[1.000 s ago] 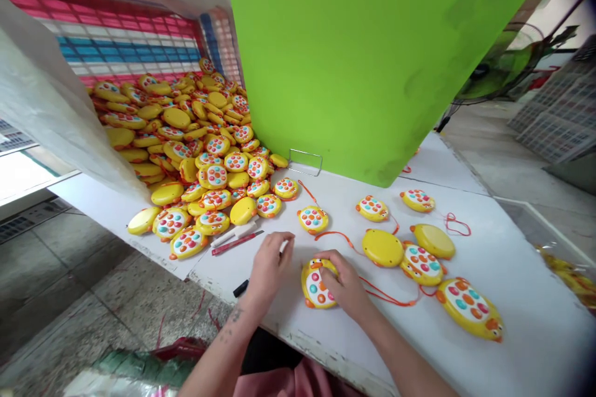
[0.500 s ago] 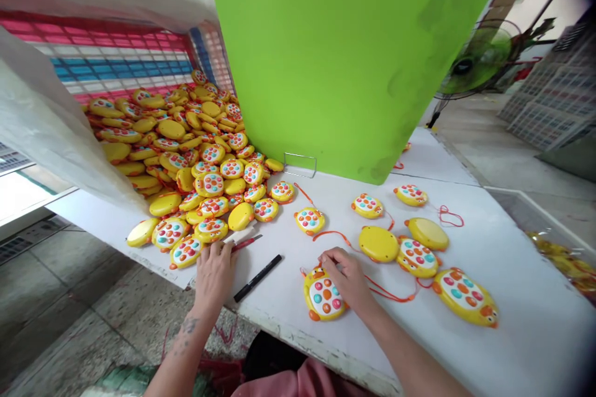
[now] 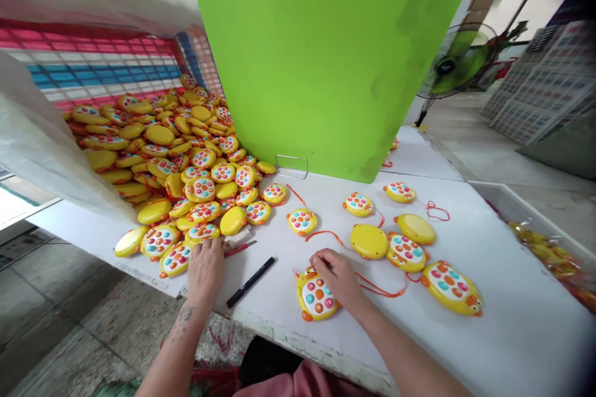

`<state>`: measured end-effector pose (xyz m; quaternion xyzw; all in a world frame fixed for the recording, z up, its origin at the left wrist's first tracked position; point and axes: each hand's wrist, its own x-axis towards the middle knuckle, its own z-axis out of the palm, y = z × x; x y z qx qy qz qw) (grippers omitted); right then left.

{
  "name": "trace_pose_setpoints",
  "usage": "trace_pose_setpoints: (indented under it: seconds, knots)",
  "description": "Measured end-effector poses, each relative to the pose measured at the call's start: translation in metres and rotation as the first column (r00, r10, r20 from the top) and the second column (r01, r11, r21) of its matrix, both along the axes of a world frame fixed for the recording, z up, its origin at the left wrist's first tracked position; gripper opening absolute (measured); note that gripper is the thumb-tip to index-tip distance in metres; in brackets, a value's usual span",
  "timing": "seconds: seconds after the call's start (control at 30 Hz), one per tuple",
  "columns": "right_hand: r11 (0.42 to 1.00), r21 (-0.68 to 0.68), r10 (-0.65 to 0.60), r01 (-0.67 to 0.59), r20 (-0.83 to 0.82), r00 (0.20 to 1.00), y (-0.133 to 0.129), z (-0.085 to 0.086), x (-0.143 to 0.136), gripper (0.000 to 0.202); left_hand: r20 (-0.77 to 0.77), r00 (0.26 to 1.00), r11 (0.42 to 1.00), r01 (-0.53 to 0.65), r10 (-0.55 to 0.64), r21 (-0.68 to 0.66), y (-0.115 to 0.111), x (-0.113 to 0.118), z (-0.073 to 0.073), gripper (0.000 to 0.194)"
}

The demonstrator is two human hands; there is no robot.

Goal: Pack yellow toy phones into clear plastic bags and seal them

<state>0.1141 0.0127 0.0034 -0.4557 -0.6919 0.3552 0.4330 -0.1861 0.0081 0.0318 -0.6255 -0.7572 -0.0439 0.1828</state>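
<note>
My right hand is closed at the head end of a yellow duck-shaped button toy, which lies face up near the table's front edge. Its fingers are bent over the toy's top, and the fingertips are partly hidden. Palm down at the edge of a heap of similar toys, my left hand has its fingers stretched forward against the nearest ones. Just right of these fingers lies a red craft knife with its blade out. A black pen rests between my two hands.
Several loose duck toys with orange cords lie to the right. A tall green board stands at the back, with a wire bracket at its foot. Plastic sheeting borders the heap. Beyond the table are a fan and a bin.
The whole view has shifted a little, moving the scene leftward. Both hands keep nearly the same places beside the same toys.
</note>
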Motion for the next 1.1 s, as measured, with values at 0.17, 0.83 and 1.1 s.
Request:
trace_pose_setpoints:
  seconds: [0.17,0.83,1.1]
  knots:
    - [1.0,-0.002,-0.001,0.001,-0.003,1.0,0.0,0.0,-0.001,0.022,-0.04,0.999,1.0,0.007,-0.008,-0.022,-0.003,-0.003,0.001,0.031]
    - [0.992,0.124,-0.026,0.021,0.036,0.999,-0.005,0.008,-0.001,0.014,-0.083,0.996,0.99,-0.043,0.032,-0.138,-0.023,0.004,0.026,0.03]
    - [0.941,0.321,0.048,-0.109,0.192,0.98,-0.016,0.014,-0.004,0.045,0.078,0.966,0.969,0.246,-0.246,0.01,-0.041,0.052,0.023,0.025]
